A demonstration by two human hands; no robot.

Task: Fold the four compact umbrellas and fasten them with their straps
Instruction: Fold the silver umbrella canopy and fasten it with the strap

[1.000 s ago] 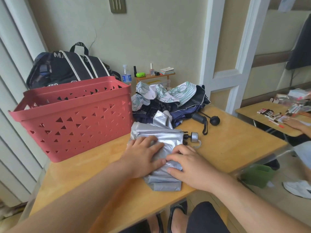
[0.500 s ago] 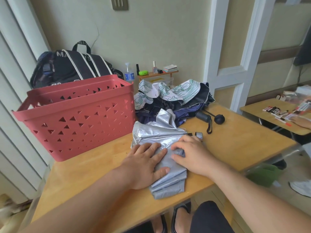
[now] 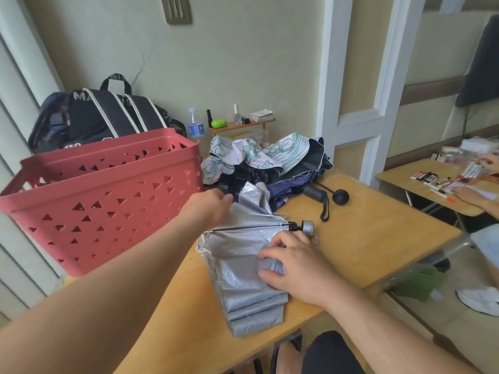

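Since a moment ago, left hand (image 3: 209, 209) lifted off the silver umbrella (image 3: 244, 276) and reached back to its raised far fold, fingers curled at the fabric edge, grip not clear to see. Right hand (image 3: 294, 268) pressing down on the folded pleats, fingers bent onto the fabric. Umbrella lying on the wooden table (image 3: 378, 238) beside the red basket (image 3: 102, 201), other unfolded umbrellas (image 3: 264, 166) heaped behind

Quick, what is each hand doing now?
Left hand: pinches a flap of the silver umbrella.
Right hand: fingers curled, holding the folded silver panels down.
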